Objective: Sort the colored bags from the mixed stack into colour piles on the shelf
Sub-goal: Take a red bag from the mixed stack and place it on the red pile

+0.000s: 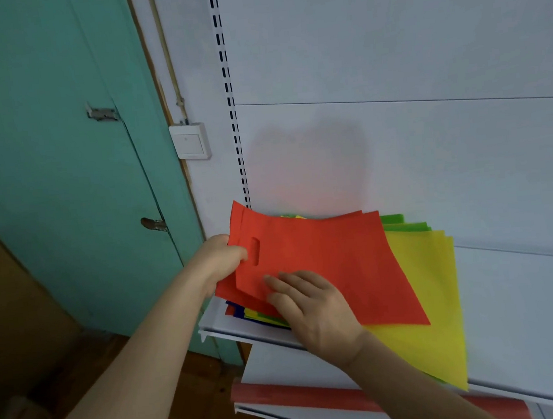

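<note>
A red bag (323,265) with a cut-out slot handle lies on top of the mixed stack (257,314) at the left end of the white shelf (517,305), its handle end lifted and its far corner spread over a yellow bag (424,313). The left hand (219,261) pinches the red bag at the handle edge, thumb on top beside the slot and the other fingers hidden underneath; a second red layer shows just below in the same grip. The right hand (310,306) rests flat on the red bag with its fingers straight, pressing the lower left part. Under the red bag, edges of blue, yellow, green and red bags stick out at the shelf's front left corner. Green bags (400,223) peek out behind the yellow one, near the back panel.

The shelf is a smooth white board with a lipped front edge; a lower shelf with a red front strip (318,396) sits beneath it. Behind stands a white back panel (389,65) with a slotted upright (230,96). To the left are a white wall switch (190,141), a teal door (54,128) with metal latches, and wooden floor (196,383) below.
</note>
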A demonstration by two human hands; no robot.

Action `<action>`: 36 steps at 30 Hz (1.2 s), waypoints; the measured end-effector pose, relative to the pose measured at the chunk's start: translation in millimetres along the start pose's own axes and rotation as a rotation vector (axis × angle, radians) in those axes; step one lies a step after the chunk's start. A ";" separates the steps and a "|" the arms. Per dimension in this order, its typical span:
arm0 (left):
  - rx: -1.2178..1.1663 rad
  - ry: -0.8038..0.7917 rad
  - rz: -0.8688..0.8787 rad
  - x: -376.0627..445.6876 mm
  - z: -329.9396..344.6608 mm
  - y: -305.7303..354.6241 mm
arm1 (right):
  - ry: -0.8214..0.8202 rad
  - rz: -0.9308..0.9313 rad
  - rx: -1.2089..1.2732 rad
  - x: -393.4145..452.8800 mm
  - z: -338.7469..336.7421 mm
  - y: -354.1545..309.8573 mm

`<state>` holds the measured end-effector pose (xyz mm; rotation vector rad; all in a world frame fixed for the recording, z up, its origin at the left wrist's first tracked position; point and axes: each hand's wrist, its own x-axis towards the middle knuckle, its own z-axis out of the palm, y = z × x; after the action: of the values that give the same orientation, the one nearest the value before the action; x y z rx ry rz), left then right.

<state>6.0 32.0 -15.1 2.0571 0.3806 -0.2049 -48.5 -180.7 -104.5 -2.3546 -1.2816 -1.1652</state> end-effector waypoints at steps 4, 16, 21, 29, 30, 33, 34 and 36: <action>-0.101 0.046 -0.008 3.1 6.9 16.2 | 0.155 0.192 -0.057 12.3 0.2 -3.7; -0.187 -0.098 -0.117 4.4 -3.2 21.0 | -0.042 0.071 -0.046 12.5 1.6 -8.5; 0.177 0.110 0.233 7.4 6.8 19.7 | -0.128 0.259 0.098 9.6 -5.0 -7.1; 0.148 -0.224 0.840 -32.1 1.4 55.8 | -0.025 1.287 0.217 -33.1 -60.5 92.7; 0.085 -0.229 0.880 -34.9 -1.3 59.1 | -0.009 1.358 0.244 -39.9 -68.4 104.7; -0.068 -0.242 0.900 -38.1 -11.4 62.0 | 0.137 1.524 0.546 -53.0 -87.6 129.0; -0.124 -0.241 0.871 -35.8 -12.9 60.3 | 0.239 1.538 0.734 -53.8 -92.0 133.2; -0.211 -0.219 0.800 -28.6 -10.8 54.2 | 0.378 1.492 0.903 -56.1 -97.7 139.8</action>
<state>-1.9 11.4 43.1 1.8026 -0.5374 0.0966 -8.8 -349.1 -56.9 -1.5023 0.2422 -0.3058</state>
